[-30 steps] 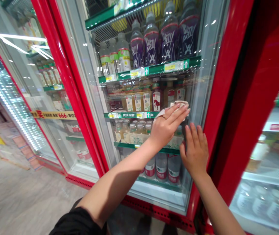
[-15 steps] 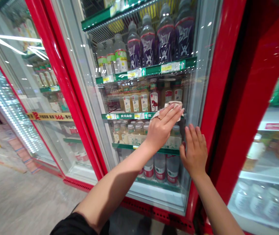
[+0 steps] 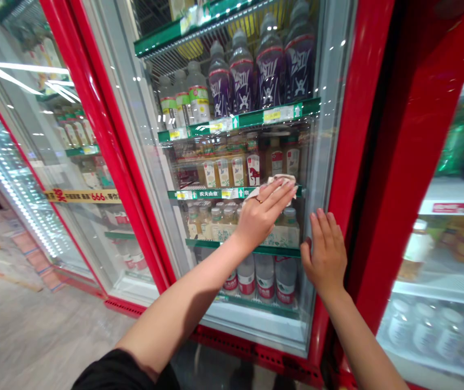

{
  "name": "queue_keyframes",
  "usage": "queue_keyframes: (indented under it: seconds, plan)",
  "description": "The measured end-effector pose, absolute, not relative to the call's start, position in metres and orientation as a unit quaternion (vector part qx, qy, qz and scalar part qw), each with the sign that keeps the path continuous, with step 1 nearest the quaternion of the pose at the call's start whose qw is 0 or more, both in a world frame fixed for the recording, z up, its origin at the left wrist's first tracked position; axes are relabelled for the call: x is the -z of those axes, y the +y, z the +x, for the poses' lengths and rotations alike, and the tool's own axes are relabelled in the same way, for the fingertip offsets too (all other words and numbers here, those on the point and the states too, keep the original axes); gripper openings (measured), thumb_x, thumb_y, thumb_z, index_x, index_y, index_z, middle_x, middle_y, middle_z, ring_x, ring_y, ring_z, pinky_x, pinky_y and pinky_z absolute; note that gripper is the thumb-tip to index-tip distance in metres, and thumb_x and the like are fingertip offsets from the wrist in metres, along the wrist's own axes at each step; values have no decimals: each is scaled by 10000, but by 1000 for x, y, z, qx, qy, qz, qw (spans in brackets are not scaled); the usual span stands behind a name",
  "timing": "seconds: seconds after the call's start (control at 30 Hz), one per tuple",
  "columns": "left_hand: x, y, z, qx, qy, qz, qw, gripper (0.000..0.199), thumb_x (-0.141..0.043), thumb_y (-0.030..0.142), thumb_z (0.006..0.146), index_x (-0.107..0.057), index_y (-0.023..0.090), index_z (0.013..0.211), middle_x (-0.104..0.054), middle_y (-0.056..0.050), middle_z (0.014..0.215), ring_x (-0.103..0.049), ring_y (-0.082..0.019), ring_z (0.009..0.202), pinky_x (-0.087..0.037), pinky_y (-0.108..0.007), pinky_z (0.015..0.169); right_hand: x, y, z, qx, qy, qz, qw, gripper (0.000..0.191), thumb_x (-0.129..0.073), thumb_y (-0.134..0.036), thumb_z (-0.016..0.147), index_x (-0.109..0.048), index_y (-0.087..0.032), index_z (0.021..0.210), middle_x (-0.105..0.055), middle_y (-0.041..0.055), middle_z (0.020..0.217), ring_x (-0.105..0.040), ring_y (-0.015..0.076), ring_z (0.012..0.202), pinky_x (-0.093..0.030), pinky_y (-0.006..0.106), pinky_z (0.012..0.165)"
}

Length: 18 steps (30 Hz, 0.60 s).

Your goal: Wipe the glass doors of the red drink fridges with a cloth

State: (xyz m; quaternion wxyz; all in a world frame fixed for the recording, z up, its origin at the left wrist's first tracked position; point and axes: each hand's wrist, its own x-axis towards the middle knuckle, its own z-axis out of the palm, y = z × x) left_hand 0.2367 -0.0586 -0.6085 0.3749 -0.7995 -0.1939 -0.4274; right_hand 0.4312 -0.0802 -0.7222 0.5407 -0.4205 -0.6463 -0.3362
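Note:
My left hand [image 3: 261, 214] presses a crumpled white cloth [image 3: 283, 179] against the glass door [image 3: 226, 315] of a red-framed drinks cooler, its fingers together over the cloth. A ring shows on one finger. The cloth lies over the middle of the door, in front of the shelf with a green label strip [image 3: 210, 193]. To the right, my right hand [image 3: 324, 252] rests flat near the door's right edge, fingers stretched upward and thumb apart, holding nothing.
Behind the glass stand purple-labelled bottles [image 3: 270, 76], tea bottles [image 3: 221, 170] and red-labelled water bottles [image 3: 265, 281]. A second glass-door cooler [image 3: 89, 200] is at the left. More drinks shelves [image 3: 439, 292] are at the right, beyond a red panel [image 3: 403, 179].
My left hand and the cloth have shifted slightly left across the glass. My right hand stays flat in nearly the same place. The view has moved a little.

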Motion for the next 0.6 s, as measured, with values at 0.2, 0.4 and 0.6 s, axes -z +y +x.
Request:
queue_keyframes:
  seconds: [0.2, 0.4, 0.6]
  plan:
    - [611, -57, 264, 398, -220, -799, 393, 607, -249, 34, 1086, -490, 178, 1624, -566, -36, 1670, -333, -171, 1655, -468, -438, 1327, 725, -79, 433, 350, -645, -399, 550, 876, -555, -74, 985, -191, -234, 1765, -422, 144, 1761, -366, 336, 1650, -420, 593, 1297]
    - [634, -53, 236, 326, -194, -799, 467, 524, -471, 61, 1086, -531, 172, 1594, -571, -46, 1665, -340, -157, 1651, -502, -323, 1280, 729, -80, 437, 343, -654, -397, 545, 865, -547, -84, 997, -189, -255, 1766, -413, 125, 1768, -354, 318, 1657, -409, 582, 1309]
    - [616, -54, 246, 336, -231, -795, 449, 570, -376, 35, 1084, -499, 172, 1624, -530, -34, 1695, -278, -162, 1673, -416, -382, 1352, 730, -81, 434, 343, -649, -396, 552, 859, -549, -88, 995, -203, -250, 1764, -422, 131, 1763, -360, 327, 1654, -418, 596, 1301]
